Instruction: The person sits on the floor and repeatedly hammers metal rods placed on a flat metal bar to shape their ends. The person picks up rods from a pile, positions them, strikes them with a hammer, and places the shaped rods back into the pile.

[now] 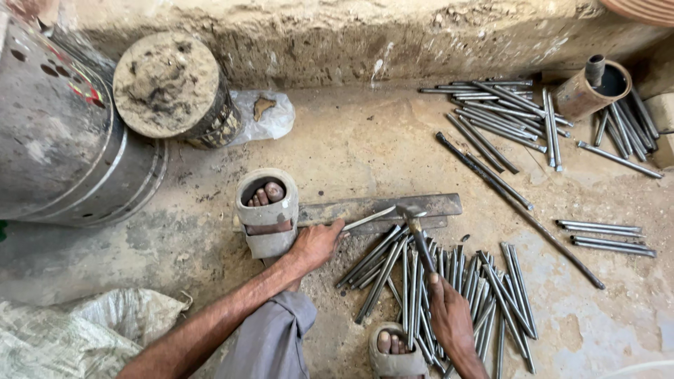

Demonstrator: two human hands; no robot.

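While left hand (pixel 317 242) pins a thin rod (pixel 370 218) on the bar (pixel 379 208), right hand (pixel 451 317) grips the hammer (pixel 418 235); I judge the rod stiff, slippery, best held near its end.

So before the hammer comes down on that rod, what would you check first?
1. Rod lies on the flat bar: ok.
2. Left hand holds the rod's near end: ok.
3. Right hand grips the hammer handle: ok.
4. Hammer head over the rod: ok.
5. Left fingers clear of the strike spot: ok, though close.
6. Sandalled foot steadies the bar: cannot tell.
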